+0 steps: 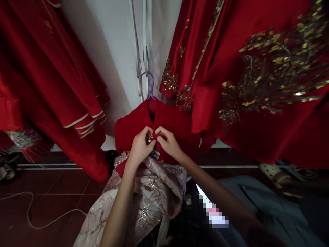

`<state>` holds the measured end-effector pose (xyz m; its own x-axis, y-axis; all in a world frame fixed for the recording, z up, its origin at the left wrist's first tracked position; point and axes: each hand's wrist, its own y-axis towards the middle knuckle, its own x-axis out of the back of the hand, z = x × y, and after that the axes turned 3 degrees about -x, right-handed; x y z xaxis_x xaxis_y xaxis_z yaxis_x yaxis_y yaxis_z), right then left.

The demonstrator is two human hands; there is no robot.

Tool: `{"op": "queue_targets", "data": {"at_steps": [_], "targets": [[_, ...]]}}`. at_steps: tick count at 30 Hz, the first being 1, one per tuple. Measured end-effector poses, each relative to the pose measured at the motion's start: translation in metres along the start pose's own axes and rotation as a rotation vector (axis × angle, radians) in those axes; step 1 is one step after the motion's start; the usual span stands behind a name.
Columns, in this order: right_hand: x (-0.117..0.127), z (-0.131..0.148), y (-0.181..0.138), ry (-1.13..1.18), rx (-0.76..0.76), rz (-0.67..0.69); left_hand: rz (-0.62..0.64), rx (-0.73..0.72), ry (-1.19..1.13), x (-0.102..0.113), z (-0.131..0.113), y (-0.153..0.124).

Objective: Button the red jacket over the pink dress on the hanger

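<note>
A red jacket (174, 118) hangs in front of me on a purple hanger (151, 85), its front edges meeting below the neck. My left hand (142, 145) pinches the left front edge beside a small pearl-like button (149, 140). Just across from it, my right hand (168, 142) pinches the other edge, fingers closed on the red cloth. The fingertips of both hands nearly touch. Below the jacket, a pale pink brocade skirt (151, 185) with gold pattern bunches up and spreads toward me, partly behind my forearms.
Red garments (64, 68) with cream trim hang at left. Sequined red garments (269, 79) hang at right. Metal straps (146, 41) hold the hanger. A white cable (32, 206) lies on the tiled floor, a clog (273, 173) sits at right, and a lit, blurred-out screen (213, 212) shows below.
</note>
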<state>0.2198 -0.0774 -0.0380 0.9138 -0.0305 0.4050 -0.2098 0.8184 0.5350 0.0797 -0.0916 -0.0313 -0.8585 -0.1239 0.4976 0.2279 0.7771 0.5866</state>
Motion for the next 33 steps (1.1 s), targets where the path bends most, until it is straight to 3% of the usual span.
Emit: {"op": "queue_targets", "data": {"at_steps": [4,10,16,21,27,33], "targets": [[-0.003,0.005,-0.014,0.106,0.029,-0.019,-0.114,0.023,-0.175,-0.001,0.002,-0.017],[0.004,-0.001,-0.029,0.168,-0.066,0.039,-0.346,0.057,-0.371,-0.021,0.014,-0.028],[0.002,-0.008,-0.028,0.150,-0.003,-0.062,-0.308,0.079,-0.321,-0.030,0.020,-0.031],[0.010,-0.004,-0.021,0.056,0.029,-0.060,-0.294,0.063,-0.219,-0.024,0.015,-0.032],[0.009,0.003,-0.018,0.000,0.060,-0.083,-0.183,-0.025,0.058,-0.013,-0.002,-0.032],[0.009,0.007,-0.023,0.002,0.069,-0.124,-0.120,-0.074,0.107,-0.005,-0.007,-0.032]]}}
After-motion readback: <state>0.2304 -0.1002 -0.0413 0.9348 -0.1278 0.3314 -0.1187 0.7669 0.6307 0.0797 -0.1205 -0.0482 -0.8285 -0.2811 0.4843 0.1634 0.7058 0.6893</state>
